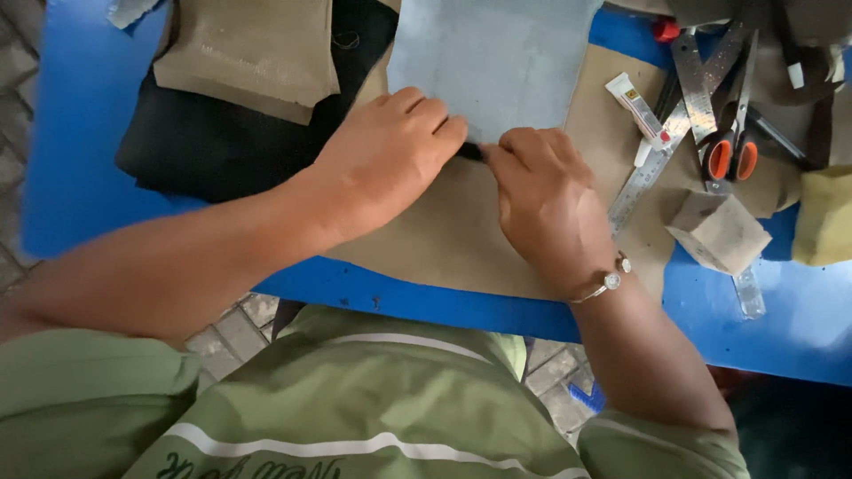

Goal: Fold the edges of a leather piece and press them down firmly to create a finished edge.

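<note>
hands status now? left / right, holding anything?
Left hand: curled shut, fingertips pinching a small dark piece at the edge of the grey-blue sheet.
Right hand: curled shut, pinching the same dark piece from the other side.

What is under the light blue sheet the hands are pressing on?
Under the light blue sheet lies a tan sheet on the blue table. The left hand and right hand hide its bottom edge.
</note>
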